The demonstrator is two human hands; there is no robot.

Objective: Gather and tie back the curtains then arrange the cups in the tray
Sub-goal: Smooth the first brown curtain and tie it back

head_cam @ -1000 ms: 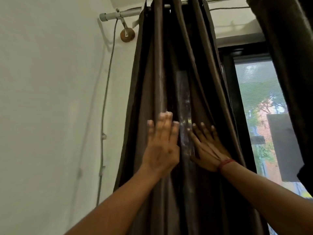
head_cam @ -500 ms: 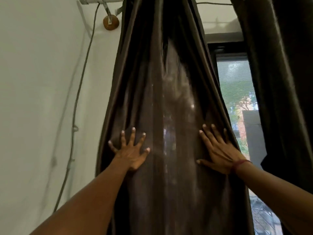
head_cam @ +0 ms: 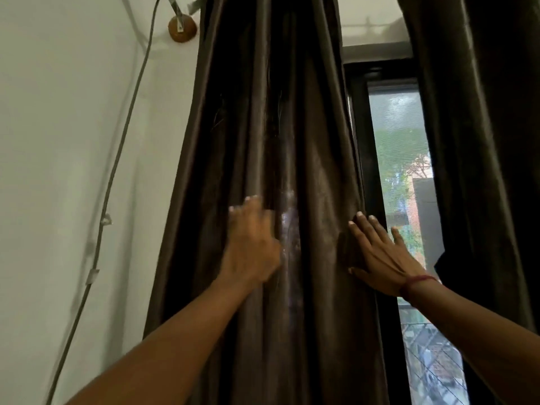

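Note:
A dark brown curtain (head_cam: 263,141) hangs in bunched folds from the top of the frame, left of the window. My left hand (head_cam: 251,244) lies flat on its middle folds, fingers straight and pointing up. At the curtain's right edge my right hand (head_cam: 377,252) presses flat with fingers spread, a red thread round its wrist. A second dark curtain (head_cam: 479,141) hangs at the far right. Neither cups nor tray are in view.
A white wall (head_cam: 73,171) fills the left side, with a grey cable (head_cam: 117,159) clipped down it and a round wooden rod bracket (head_cam: 181,29) near the top. Between the curtains shows a dark-framed window (head_cam: 400,171) with a mesh screen.
My left hand has slid right, from the curtain's left side toward its middle, and the fabric is bunched narrower. The view has tilted slightly; my right hand stays at the right edge.

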